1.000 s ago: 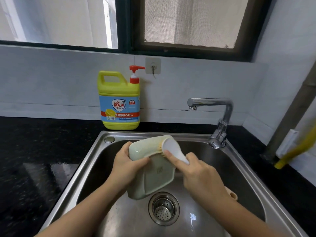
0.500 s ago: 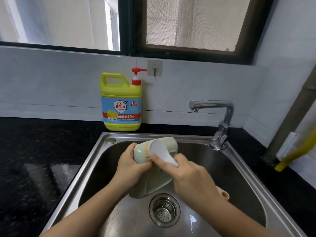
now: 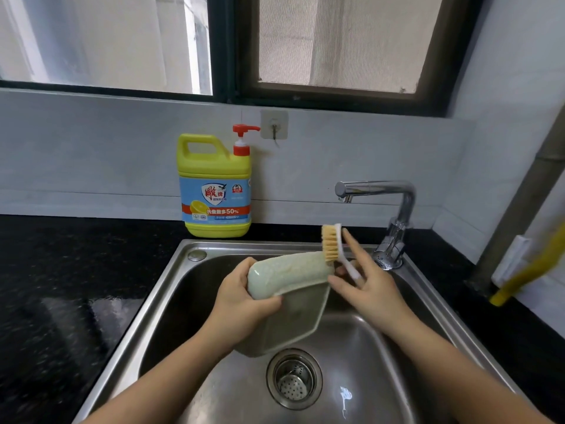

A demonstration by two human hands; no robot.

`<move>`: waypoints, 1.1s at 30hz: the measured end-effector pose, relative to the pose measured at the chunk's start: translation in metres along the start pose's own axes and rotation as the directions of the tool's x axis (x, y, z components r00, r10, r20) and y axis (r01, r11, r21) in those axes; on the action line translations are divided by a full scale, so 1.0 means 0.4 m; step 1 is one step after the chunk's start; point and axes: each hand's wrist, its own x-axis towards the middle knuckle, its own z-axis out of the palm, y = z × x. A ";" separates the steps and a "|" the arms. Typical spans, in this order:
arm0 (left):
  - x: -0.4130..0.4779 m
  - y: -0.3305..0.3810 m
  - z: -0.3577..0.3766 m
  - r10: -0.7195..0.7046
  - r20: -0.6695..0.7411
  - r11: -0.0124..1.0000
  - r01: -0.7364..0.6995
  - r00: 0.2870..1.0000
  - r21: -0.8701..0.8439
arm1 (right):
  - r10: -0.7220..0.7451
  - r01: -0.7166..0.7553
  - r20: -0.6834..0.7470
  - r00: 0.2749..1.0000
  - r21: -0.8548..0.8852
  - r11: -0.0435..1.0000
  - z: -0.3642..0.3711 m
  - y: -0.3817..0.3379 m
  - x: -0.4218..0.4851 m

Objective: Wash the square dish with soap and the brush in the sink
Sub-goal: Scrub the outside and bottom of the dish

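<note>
The black speckled stone bench (image 3: 61, 301) runs out of view on both sides. The stainless steel sink (image 3: 171, 289) sunk into it is cut off along its near edge. Behind the sink, against the wall, the yellow plastic soap jug (image 3: 214, 191) stands upright with its red pump on top.

Over the basin we see the pale green square ceramic dish (image 3: 290, 307), tipped up on edge. Its top side runs left to right, rising slightly to the right, and one corner points down toward the drain. We cannot tell whether the flat face toward us is the inside or the base, nor whether the lowest edge touches the basin floor.

The left hand (image 3: 241, 301) grips the dish's upper left corner, thumb on the near face. Its fingers are hidden behind the dish, and the hand covers the dish's left edge.

The right hand (image 3: 376, 289) is at the dish's upper right corner, its fingers (image 3: 351, 243) spread and mostly straight. The chrome tap (image 3: 397, 203) stands behind it.

The white-handled brush (image 3: 331, 246) stands nearly upright against those fingers, head up, tan bristles facing left. The lowest bristles are at the dish's top right corner. The handle's lower end is blurred among the fingers, so we cannot tell how it is held.

The round steel drain strainer (image 3: 293, 379) lies below the dish. A yellow object (image 3: 526, 270) at the right is cut off.
</note>
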 end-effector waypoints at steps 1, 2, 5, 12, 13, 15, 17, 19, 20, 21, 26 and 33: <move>-0.001 0.003 0.002 -0.012 -0.006 0.999 0.012 1.000 -0.034 | 0.035 -0.037 0.021 0.999 0.100 0.994 0.002 0.014 -0.001; -0.002 0.005 0.003 -0.026 -0.013 0.997 0.025 1.000 -0.072 | 0.048 -0.053 0.036 0.998 0.163 0.985 0.006 0.026 -0.002; -0.005 0.006 0.004 -0.058 -0.008 0.984 0.055 0.998 -0.167 | 0.103 -0.117 0.061 0.993 0.322 0.940 0.012 0.034 -0.002; -0.001 0.000 0.008 -0.105 -0.028 0.949 0.092 0.994 -0.300 | 0.246 -0.337 0.260 0.934 0.403 0.851 -0.001 0.050 0.004; 0.000 -0.003 0.006 -0.097 -0.015 0.957 0.090 0.995 -0.275 | 0.244 -0.337 0.263 0.933 0.411 0.847 -0.004 0.050 0.004; 0.001 -0.008 -0.001 -0.078 0.007 0.982 0.078 0.997 -0.171 | 0.235 -0.323 0.243 0.941 0.440 0.838 -0.008 0.046 0.001; 0.004 -0.016 -0.007 -0.056 0.013 0.998 0.057 0.998 -0.016 | 0.221 -0.304 0.226 0.949 0.461 0.834 -0.010 0.036 -0.006; 0.007 -0.026 -0.009 -0.032 0.037 0.986 0.025 0.999 0.165 | 0.186 -0.247 0.188 0.964 0.387 0.888 -0.015 0.026 -0.009; 0.008 -0.030 -0.008 -0.019 0.060 0.968 0.003 0.998 0.252 | 0.156 -0.202 0.167 0.973 0.312 0.928 -0.020 0.019 -0.008; 0.007 -0.035 -0.005 -0.008 0.085 0.946 -0.020 0.996 0.324 | 0.127 -0.160 0.157 0.979 0.224 0.961 -0.026 0.012 -0.004; 0.004 -0.048 0.009 0.006 0.173 0.898 -0.081 0.985 0.433 | -0.030 0.065 0.249 0.968 -0.135 0.989 -0.027 -0.040 0.021; -0.004 -0.023 0.023 0.061 0.171 0.967 -0.101 0.983 0.235 | -0.091 0.331 0.437 0.895 -0.513 0.792 0.029 -0.104 0.030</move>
